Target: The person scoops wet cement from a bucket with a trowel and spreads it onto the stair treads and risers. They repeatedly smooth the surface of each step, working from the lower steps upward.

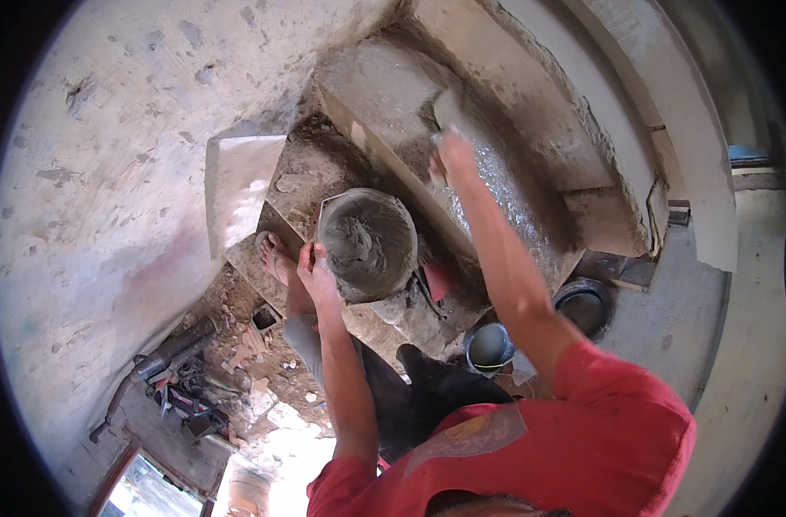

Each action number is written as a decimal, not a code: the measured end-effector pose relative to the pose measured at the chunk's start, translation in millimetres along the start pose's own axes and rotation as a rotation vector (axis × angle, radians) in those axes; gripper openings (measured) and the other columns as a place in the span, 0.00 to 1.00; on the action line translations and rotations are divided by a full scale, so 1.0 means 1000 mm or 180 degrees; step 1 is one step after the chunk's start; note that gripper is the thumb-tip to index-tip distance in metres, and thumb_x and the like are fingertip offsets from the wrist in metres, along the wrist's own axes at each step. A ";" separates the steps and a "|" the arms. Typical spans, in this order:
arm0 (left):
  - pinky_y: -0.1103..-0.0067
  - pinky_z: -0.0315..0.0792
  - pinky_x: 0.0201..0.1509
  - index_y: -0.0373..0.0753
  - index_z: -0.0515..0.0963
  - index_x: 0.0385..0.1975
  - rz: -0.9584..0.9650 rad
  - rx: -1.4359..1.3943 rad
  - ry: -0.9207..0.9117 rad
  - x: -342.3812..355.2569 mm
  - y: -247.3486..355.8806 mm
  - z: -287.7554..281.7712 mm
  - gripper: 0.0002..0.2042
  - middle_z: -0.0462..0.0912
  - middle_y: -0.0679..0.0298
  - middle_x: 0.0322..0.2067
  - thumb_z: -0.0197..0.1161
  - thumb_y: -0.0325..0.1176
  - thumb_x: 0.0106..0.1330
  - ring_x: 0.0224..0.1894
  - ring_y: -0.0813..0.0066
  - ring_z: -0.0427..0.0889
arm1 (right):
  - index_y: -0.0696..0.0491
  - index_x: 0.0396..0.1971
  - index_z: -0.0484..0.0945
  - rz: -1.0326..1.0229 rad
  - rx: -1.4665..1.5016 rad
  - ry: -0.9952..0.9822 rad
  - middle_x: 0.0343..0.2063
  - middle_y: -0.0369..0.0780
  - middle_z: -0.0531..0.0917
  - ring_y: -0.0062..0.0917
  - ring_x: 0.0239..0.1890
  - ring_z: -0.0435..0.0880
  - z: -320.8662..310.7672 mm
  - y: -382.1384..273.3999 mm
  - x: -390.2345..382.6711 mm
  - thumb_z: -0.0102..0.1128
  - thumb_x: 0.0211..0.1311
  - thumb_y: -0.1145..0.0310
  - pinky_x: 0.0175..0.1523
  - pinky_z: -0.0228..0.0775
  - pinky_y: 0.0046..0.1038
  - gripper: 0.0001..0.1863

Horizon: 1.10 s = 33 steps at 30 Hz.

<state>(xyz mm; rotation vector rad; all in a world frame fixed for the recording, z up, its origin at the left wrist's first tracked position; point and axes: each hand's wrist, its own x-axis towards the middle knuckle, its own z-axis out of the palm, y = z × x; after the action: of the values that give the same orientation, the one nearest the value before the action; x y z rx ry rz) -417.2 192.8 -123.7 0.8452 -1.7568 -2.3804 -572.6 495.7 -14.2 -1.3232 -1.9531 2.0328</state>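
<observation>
A round bucket of wet grey mortar (pixel 367 244) stands on a rough step in the middle. My left hand (pixel 317 271) is closed on the bucket's side at the rim, where a thin wire handle shows. My right hand (pixel 452 159) is closed over the wet, shiny grey ledge (pixel 505 198) to the upper right. It grips something blurred and mostly hidden that I cannot make out. A red flat object (pixel 438 280) lies just right of the bucket. My bare left foot (pixel 277 257) is on the step left of it.
Plastered walls (pixel 109 155) and stepped ledges surround the corner, with a pale board (pixel 242 194) leaning at the left. Two buckets (pixel 489 346) (pixel 583 308) stand at lower right. Rubble, dark tools (pixel 186 401) and a framed glass pane (pixel 147 487) lie at lower left.
</observation>
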 end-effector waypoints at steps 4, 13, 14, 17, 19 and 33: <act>0.83 0.68 0.47 0.30 0.81 0.51 0.0108 0.0018 -0.0101 -0.002 -0.001 -0.010 0.13 0.82 0.71 0.36 0.65 0.34 0.75 0.39 0.83 0.75 | 0.64 0.34 0.80 -0.1060 -0.1937 -0.0237 0.27 0.51 0.86 0.42 0.29 0.89 0.058 -0.050 0.062 0.45 0.75 0.54 0.36 0.82 0.46 0.26; 0.82 0.69 0.47 0.30 0.81 0.52 -0.0030 0.0175 -0.0070 0.005 -0.003 -0.015 0.14 0.82 0.70 0.38 0.64 0.35 0.75 0.39 0.82 0.75 | 0.68 0.38 0.80 -0.1414 -0.3714 -0.0211 0.31 0.58 0.86 0.52 0.39 0.89 0.020 -0.096 0.075 0.42 0.76 0.48 0.50 0.80 0.46 0.33; 0.82 0.69 0.47 0.31 0.81 0.52 0.0001 0.0061 -0.0158 0.005 -0.002 -0.014 0.14 0.82 0.70 0.38 0.64 0.35 0.75 0.39 0.82 0.75 | 0.68 0.39 0.80 -0.1374 -0.3756 -0.0331 0.32 0.59 0.86 0.54 0.41 0.88 0.008 -0.089 0.075 0.42 0.76 0.48 0.52 0.79 0.47 0.33; 0.82 0.70 0.45 0.31 0.82 0.52 -0.0107 -0.0052 -0.0237 0.007 0.003 -0.011 0.14 0.82 0.71 0.37 0.64 0.35 0.75 0.38 0.83 0.75 | 0.69 0.42 0.79 -0.2246 -0.3815 -0.0214 0.34 0.63 0.85 0.58 0.47 0.86 -0.035 -0.043 0.052 0.41 0.76 0.48 0.56 0.75 0.52 0.33; 0.82 0.69 0.44 0.32 0.82 0.52 -0.0179 0.0172 -0.0149 0.010 0.005 -0.007 0.14 0.82 0.71 0.37 0.65 0.34 0.75 0.38 0.83 0.75 | 0.70 0.45 0.78 -0.2219 -0.3855 -0.0012 0.38 0.65 0.84 0.60 0.48 0.84 -0.069 -0.017 0.025 0.42 0.76 0.48 0.57 0.73 0.53 0.33; 0.82 0.68 0.46 0.31 0.82 0.47 0.0041 -0.0071 -0.0046 0.002 -0.002 -0.006 0.13 0.80 0.73 0.34 0.66 0.36 0.74 0.38 0.82 0.74 | 0.63 0.47 0.78 -0.2205 -0.3856 -0.0182 0.39 0.64 0.83 0.57 0.46 0.85 -0.001 -0.004 -0.036 0.41 0.77 0.54 0.54 0.78 0.52 0.26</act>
<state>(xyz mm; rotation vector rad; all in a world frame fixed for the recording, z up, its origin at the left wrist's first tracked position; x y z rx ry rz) -415.8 187.8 -127.5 0.8133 -1.7321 -2.3994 -550.9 477.8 8.8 -0.3724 -3.1492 0.5043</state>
